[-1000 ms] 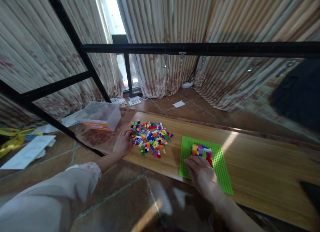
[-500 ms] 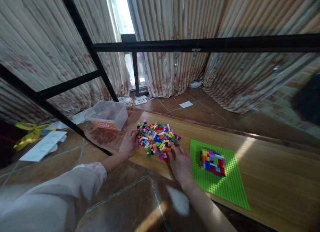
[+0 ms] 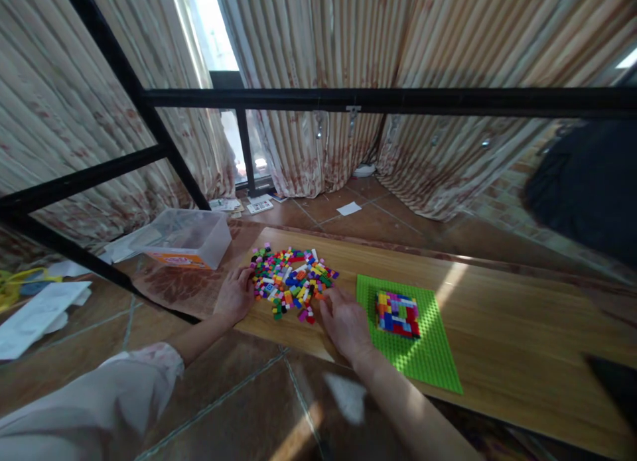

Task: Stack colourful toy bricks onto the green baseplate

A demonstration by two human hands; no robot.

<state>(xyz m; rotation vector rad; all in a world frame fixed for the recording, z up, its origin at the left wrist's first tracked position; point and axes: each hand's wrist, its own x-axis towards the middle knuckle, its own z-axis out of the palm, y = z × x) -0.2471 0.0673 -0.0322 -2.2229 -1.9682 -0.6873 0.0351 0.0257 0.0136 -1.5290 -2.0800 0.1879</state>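
Now the loose bricks [image 3: 293, 282] lie in a wide, many-coloured heap toward the left end of the wooden board [image 3: 507, 322], with the right hand [image 3: 344, 316] at the heap's right edge. A second ago that hand was over the brick block [image 3: 398, 326] and partly hid it; half a second ago it had already reached the heap, and it is still there. Its fingers are bent, with only a small gap by the thumb; whether they have hold of a brick, I cannot tell.

The left hand [image 3: 237, 295] has stayed at the heap's left edge throughout, fingers loosely curled against the outer bricks, and I cannot tell if anything is pinched there.

The block, now in full view, sits on the green plate [image 3: 440, 365], just right of the right hand. The plate lies flat on the board, apart from the heap.

Beyond the left hand stands a clear plastic box [image 3: 215, 239] with an orange label. Farther back, a white paper [image 3: 349, 209] lies on the tiled floor [image 3: 233, 408] before striped curtains [image 3: 308, 159], behind a black metal frame [image 3: 423, 101].
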